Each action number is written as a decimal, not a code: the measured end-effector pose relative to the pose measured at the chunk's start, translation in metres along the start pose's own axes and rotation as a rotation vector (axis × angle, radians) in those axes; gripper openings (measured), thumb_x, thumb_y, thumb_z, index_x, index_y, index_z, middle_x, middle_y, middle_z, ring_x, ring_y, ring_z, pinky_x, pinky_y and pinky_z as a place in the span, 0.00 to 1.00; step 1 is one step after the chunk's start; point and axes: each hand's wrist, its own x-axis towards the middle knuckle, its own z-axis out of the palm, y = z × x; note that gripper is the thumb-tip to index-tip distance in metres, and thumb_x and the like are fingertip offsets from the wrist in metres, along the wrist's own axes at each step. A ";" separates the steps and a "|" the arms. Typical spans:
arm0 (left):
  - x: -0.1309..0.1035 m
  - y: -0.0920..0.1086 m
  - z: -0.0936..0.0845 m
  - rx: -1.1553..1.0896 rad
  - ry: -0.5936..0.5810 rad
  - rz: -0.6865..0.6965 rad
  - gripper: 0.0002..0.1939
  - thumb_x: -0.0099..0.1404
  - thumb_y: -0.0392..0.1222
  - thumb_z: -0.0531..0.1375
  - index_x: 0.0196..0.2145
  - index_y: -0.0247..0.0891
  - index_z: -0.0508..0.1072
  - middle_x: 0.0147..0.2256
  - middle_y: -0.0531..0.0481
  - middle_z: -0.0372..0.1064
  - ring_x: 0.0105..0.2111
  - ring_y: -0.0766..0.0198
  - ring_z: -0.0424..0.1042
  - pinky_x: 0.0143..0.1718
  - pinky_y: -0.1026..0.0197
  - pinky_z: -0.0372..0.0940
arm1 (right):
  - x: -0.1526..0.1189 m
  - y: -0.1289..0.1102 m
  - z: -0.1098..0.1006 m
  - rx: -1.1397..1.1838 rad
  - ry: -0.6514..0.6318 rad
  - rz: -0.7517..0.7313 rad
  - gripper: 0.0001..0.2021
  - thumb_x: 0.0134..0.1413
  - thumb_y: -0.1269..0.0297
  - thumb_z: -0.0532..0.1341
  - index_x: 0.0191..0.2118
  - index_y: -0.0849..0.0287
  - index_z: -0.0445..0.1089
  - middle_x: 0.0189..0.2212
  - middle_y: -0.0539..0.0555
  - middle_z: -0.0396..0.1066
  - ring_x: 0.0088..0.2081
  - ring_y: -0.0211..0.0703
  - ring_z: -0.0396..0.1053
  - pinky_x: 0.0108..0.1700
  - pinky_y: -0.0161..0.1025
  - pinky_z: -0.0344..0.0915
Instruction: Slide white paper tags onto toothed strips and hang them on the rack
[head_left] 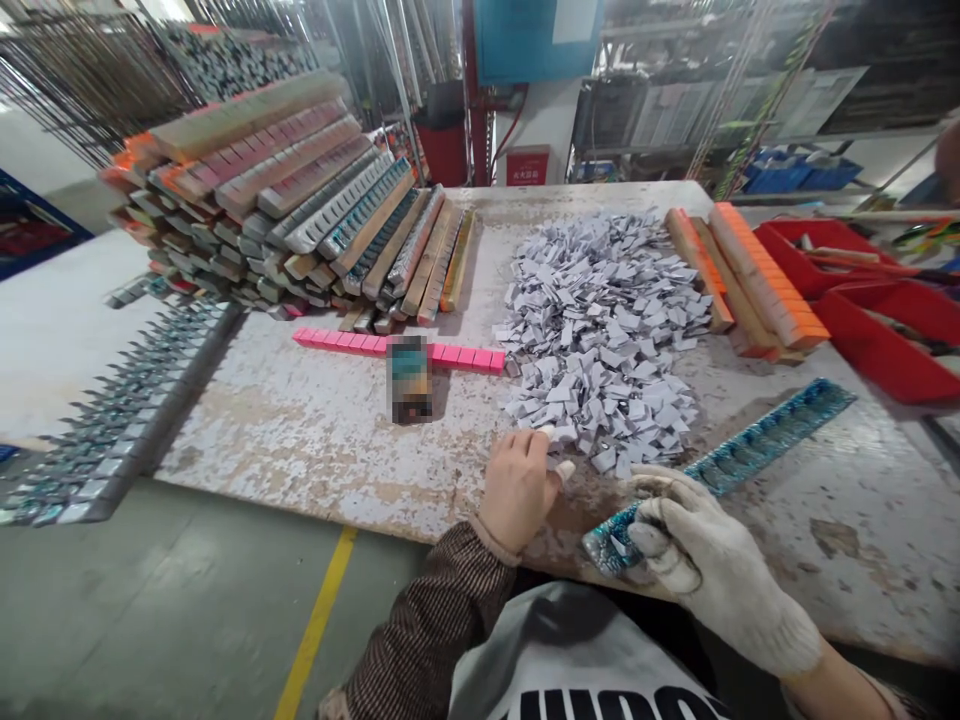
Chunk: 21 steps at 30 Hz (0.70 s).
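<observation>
My left hand (519,490), bare but for white covers on the thumb and a fingertip, reaches the near edge of a pile of small white paper pieces (600,320). Its thumb and forefinger are apart, with no piece visible between them. My right hand (705,560), in a white knit glove, is closed over the near part of a glittery blue slotted strip (772,435), which lies slanted on the table. A small white paper piece (619,546) shows at its fingertips against the strip. The glove hides part of the strip.
A pink notched strip (469,357) and a pixelated block (409,380) lie left of the pile. Stacked slotted bars (300,200) fill the back left; a spiky grey bar (142,430) overhangs the left edge. Orange-sided bars (769,275) and red bins (892,335) stand right.
</observation>
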 end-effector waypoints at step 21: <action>-0.006 0.036 -0.025 -0.767 0.272 0.316 0.03 0.71 0.37 0.61 0.41 0.42 0.75 0.51 0.43 0.77 0.53 0.54 0.75 0.56 0.48 0.70 | 0.034 0.005 0.015 0.280 0.175 0.190 0.14 0.76 0.56 0.52 0.53 0.53 0.72 0.50 0.57 0.75 0.49 0.51 0.76 0.49 0.43 0.78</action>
